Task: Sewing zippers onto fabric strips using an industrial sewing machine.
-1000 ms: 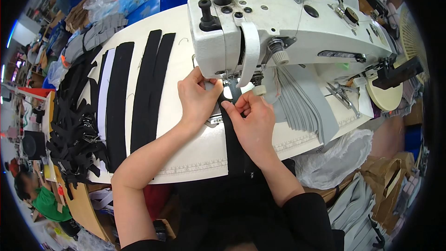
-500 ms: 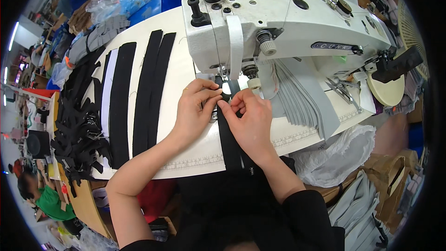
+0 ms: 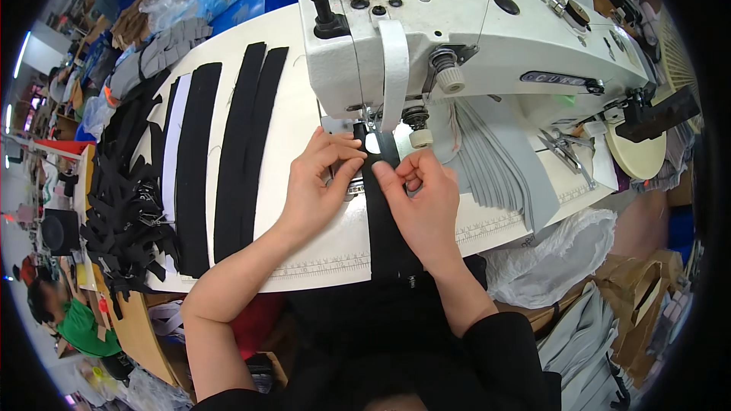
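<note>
A long black fabric strip (image 3: 387,240) runs from under the needle area of a white sewing machine (image 3: 472,53) down over the table's front edge. My left hand (image 3: 321,183) is closed at the strip's left edge, thumb and fingertips pinching it just in front of the presser foot (image 3: 371,120). Across from it, my right hand (image 3: 422,202) grips the right edge between thumb and curled fingers. Some of its fingertips are hidden. Between the hands the strip lies flat, with a small pale mark or metal piece near its lower end.
Black strips (image 3: 242,152) and a white one (image 3: 173,144) lie in rows on the left, beside a heap of black straps (image 3: 129,213). Grey fabric pieces (image 3: 495,160) fan out at right, near scissors (image 3: 563,156). A white plastic bag (image 3: 552,259) hangs below the table edge.
My right hand has shifted a little right and down, drawing away from my left. More of the black strip shows between them, lying flatter. The left hand stays nearly in place.
</note>
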The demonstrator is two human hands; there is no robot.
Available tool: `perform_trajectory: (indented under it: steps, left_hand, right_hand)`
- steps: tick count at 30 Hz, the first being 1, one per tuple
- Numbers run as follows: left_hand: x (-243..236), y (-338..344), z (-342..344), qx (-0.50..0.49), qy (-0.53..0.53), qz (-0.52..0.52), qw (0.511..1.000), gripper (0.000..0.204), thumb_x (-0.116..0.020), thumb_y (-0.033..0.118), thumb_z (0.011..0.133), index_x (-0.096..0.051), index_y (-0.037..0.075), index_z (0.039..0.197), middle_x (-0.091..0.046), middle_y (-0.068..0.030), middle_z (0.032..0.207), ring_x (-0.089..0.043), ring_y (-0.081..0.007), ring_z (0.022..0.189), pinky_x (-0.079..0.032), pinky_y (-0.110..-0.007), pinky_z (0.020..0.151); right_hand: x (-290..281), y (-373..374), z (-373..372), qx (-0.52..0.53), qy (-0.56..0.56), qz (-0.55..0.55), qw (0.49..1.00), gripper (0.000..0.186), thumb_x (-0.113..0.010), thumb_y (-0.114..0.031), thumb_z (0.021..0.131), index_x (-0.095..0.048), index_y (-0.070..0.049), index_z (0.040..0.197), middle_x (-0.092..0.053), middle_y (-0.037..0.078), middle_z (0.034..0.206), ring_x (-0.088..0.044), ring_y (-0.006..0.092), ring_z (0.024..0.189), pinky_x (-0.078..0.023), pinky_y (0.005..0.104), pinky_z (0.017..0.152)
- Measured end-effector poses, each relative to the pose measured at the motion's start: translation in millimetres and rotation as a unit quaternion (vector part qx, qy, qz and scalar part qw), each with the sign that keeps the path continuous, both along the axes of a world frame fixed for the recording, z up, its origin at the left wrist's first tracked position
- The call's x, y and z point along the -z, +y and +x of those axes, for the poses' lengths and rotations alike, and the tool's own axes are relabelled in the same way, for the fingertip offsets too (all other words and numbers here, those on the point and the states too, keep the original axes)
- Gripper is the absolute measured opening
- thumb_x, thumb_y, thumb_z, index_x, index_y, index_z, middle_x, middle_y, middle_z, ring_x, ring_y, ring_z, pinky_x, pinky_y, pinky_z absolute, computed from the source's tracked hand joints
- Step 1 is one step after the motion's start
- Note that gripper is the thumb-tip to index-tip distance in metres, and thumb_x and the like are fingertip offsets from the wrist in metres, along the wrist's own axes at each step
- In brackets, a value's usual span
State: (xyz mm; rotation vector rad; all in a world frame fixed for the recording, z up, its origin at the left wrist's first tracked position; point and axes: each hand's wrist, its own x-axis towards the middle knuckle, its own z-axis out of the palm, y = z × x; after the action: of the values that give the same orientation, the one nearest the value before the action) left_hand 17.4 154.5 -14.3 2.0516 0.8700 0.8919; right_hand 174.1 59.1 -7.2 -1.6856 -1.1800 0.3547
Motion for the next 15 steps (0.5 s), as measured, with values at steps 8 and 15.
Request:
perform_trajectory:
  steps: [8,15]
  left_hand:
    - [-4.6,-1.8,-0.6,0.016,0.000,-0.009,1.000,0.013,-0.069,-0.002,0.091,-0.076,0.001,0.102,-0.072,-0.0131,0.110,-0.066,-0.0311,0.122,-0.024,-0.054,0.127]
    - [-3.2,-6.2,-2.9,0.047,0.012,-0.038,0.998,0.021,-0.076,0.004,0.089,-0.080,0.007,0.110,-0.064,-0.0099,0.117,-0.066,-0.0299,0.112,-0.021,-0.055,0.127]
  right_hand:
    - [-0.6,-1.2,0.8,-0.023,0.081,-0.029,0.996,0.015,-0.078,-0.017,0.091,-0.066,-0.008,0.091,-0.063,-0.002,0.070,-0.059,0.0181,0.066,-0.039,0.0356,0.085]
    - [-2.4,-8.5,1.0,-0.027,0.023,-0.072,0.997,0.014,-0.078,-0.014,0.091,-0.074,-0.006,0.102,-0.061,-0.003,0.066,-0.052,0.0142,0.065,-0.040,0.0325,0.078]
